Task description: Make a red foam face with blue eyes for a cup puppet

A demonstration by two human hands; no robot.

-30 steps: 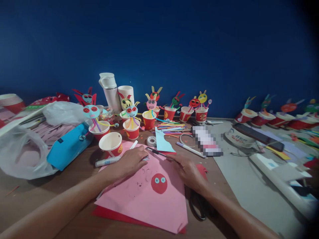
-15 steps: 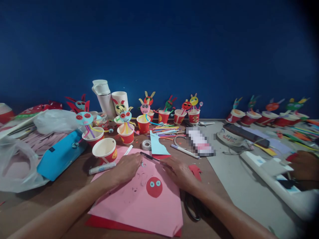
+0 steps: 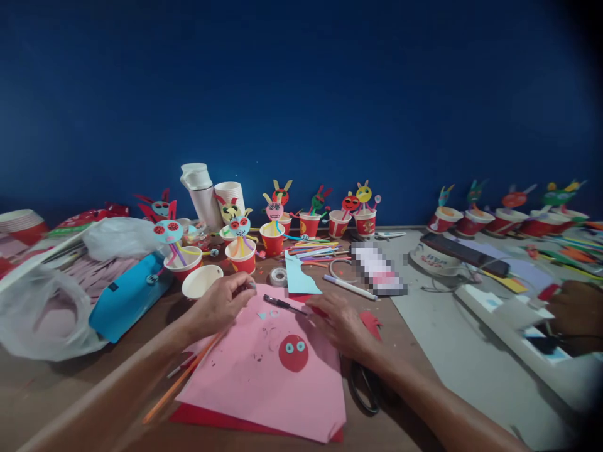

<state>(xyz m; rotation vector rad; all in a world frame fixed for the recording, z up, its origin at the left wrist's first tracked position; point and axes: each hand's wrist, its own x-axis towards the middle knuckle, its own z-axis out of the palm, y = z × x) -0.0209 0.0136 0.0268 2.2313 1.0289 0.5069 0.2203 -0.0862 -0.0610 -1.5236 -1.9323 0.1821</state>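
A blue wall (image 3: 301, 113) forms the background. In front of it lies a brown table (image 3: 396, 420), with a grey surface (image 3: 424, 314) at right. The pink sheet (image 3: 254, 389) lies on the table, overlapping a red sheet (image 3: 211, 420).

The left hand (image 3: 221, 306) is positioned at the upper left edge of the pink sheet, fingers bent and thumb near the fingertips; whether they grip anything cannot be told. The right hand (image 3: 342, 323) rests at the sheet's right edge, fingers bent, fingertips at the right end of the black pen; whether they are closed on it cannot be told. A co-worker's hand (image 3: 577, 311) is at far right.

A white flask (image 3: 202, 198) stands at the rear left, beside stacked cups (image 3: 230, 196). Red cups bearing paper figures, such as the pink-faced figure (image 3: 274, 212), stand along the rear. An open cup (image 3: 202, 281) is behind the left forearm. A light-blue cut sheet (image 3: 299, 276) lies beyond the pen, right of the tape roll (image 3: 278, 276).

An orange straw (image 3: 174, 392) lies left of the pink sheet. The black pen (image 3: 284, 304) lies between the hands. The red disc (image 3: 293, 353) lies flat on the pink sheet, below the pen, and carries two light-blue eyes (image 3: 300, 346).
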